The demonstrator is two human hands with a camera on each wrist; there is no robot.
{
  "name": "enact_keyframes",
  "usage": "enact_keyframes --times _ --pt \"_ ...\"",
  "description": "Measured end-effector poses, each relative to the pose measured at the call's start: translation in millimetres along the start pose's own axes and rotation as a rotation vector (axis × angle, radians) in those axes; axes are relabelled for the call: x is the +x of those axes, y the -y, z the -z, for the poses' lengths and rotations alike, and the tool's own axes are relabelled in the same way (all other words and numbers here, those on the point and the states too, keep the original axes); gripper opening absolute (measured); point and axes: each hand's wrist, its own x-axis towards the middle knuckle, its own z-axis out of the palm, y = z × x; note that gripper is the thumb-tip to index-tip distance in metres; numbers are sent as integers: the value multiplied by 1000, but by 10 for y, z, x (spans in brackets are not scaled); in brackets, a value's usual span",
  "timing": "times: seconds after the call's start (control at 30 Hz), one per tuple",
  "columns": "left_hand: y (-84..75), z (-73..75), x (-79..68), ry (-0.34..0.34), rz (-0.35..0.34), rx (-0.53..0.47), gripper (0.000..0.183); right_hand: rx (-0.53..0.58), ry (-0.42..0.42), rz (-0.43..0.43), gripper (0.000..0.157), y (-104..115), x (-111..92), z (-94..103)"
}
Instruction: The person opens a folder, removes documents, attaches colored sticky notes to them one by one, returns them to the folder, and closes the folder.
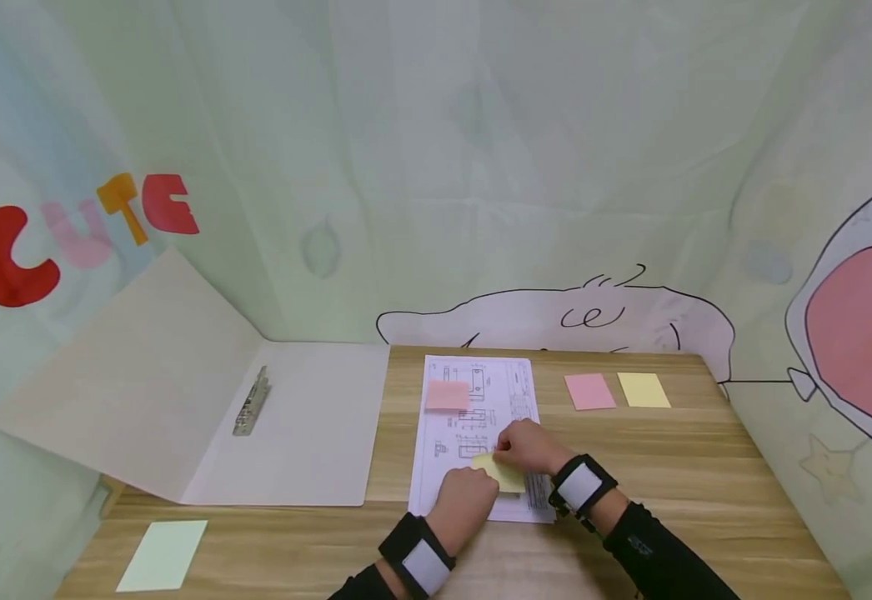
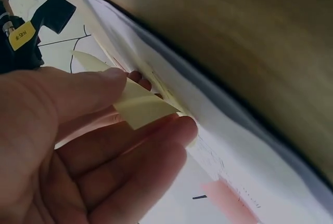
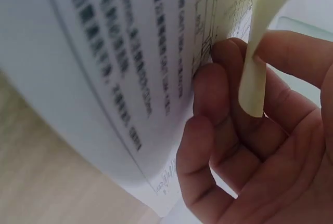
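Yellow paper sticky note, kinda bent, is pinched by both the left hand and the right hand, pretty much over the lower half of that white printed drawing sheet on the wood-grain worktop.

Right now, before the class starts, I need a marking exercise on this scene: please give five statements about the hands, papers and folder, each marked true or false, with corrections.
1. The left hand and right hand both pinch one yellow note. True.
2. The open folder lies right of the printed sheet. False: it lies to the left.
3. A metal clip is on the folder. True.
4. The pale green paper lies inside the folder. False: it is on the table.
5. A pink note lies on the printed sheet. True.
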Motion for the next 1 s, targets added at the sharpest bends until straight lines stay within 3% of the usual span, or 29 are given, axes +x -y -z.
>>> enact_keyframes --times 0.17,0.47,0.7,1.0 --pt "-15 -37 -16 -32 4 12 19 -45 -15 -54 20 49 -4 -24" --pt "-18 -100 -9 -19 -29 37 19 -175 -64 -111 29 158 8 -49" --pt "-37 -88 -28 -78 -50 90 22 -269 -82 -147 39 218 75 -64" --pt "-66 -142 -60 -101 -61 97 24 -331 -96 -206 49 239 142 -142"
